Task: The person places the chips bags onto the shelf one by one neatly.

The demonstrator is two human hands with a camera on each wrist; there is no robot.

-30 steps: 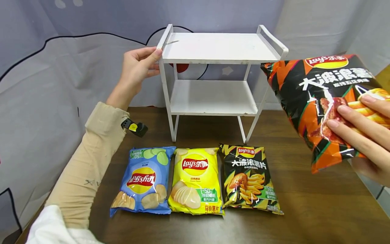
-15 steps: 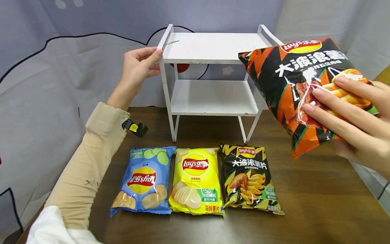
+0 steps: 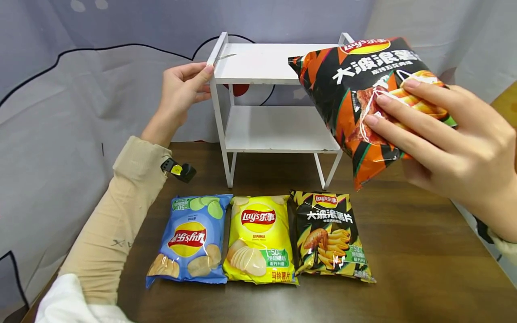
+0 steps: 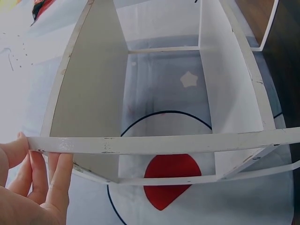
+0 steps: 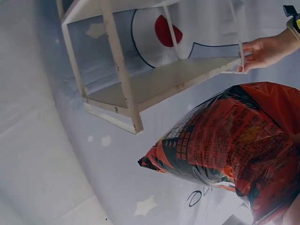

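Observation:
A black-and-orange bag of potato chips (image 3: pixel 339 94) hangs tilted in the air, its upper left corner in front of the white two-tier rack (image 3: pixel 258 81). My right hand (image 3: pixel 464 139) grips that bag, several fingers spread over its front and the thumb hidden behind it. In the right wrist view the printed back of the bag (image 5: pixel 211 140) shows below the rack. My left hand (image 3: pixel 181 94) holds the rack's left upright near the top shelf. The left wrist view shows its thumb and fingers (image 4: pixel 58 183) on either side of the white bar (image 4: pixel 140 144).
On the brown table (image 3: pixel 424 269), a blue chip bag (image 3: pixel 191 237), a yellow chip bag (image 3: pixel 260 240) and a black-and-yellow chip bag (image 3: pixel 331 235) lie in a row before the rack. Behind stands a grey-blue curtain (image 3: pixel 101 89). The rack's lower shelf (image 3: pixel 278 128) has a bare surface.
My right hand has carried the black-and-orange chip bag left and slightly up, from beside the rack to in front of its right side. My left hand stays on the rack.

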